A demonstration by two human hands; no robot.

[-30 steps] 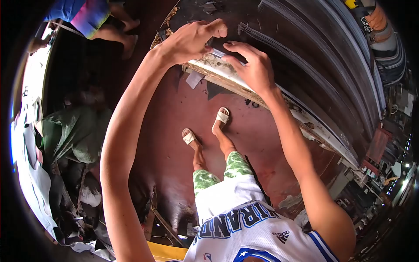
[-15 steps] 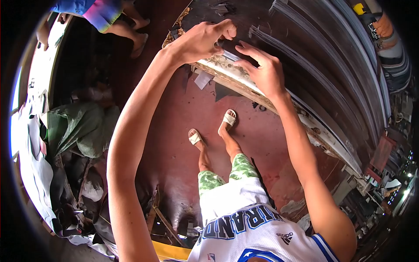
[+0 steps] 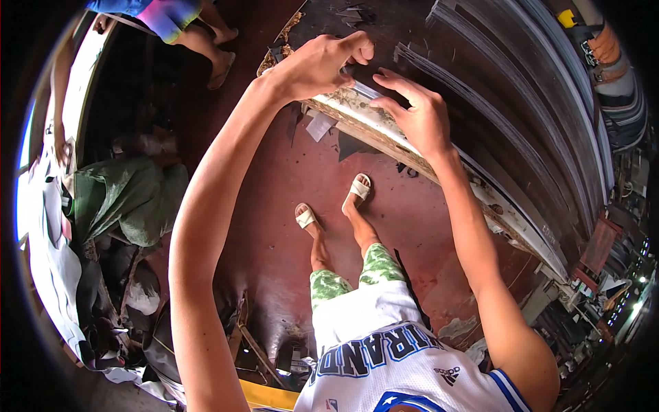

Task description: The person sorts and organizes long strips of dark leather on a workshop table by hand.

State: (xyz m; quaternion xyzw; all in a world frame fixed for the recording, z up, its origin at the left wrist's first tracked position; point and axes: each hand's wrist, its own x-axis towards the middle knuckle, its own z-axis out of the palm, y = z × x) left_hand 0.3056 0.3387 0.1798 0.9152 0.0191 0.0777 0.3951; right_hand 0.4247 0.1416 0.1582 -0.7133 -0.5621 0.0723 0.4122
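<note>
My left hand [image 3: 317, 67] is over the near edge of a dark worktable [image 3: 405, 27], its fingers curled round. A small dark patch shows between thumb and fingers, but what it is cannot be made out. To its right, my right hand [image 3: 420, 115] hovers by the same edge, thumb and fingers apart with nothing visible between them. A shiny narrow strip [image 3: 365, 90] lies along the edge between the two hands. Long thin dark strips [image 3: 473, 86] stretch across the tabletop beyond my right hand.
Another person's leg [image 3: 199, 51] shows at upper left. Green cloth [image 3: 123, 199] and dark scraps are heaped at left. Below the table, a pale scrap [image 3: 320, 127] lies on the red floor [image 3: 274, 165]. An orange and black bundle [image 3: 604, 55] sits at far right.
Both hands keep nearly the same pose and place. At the far left, the other person's arm now reaches lower, towards the green cloth.
</note>
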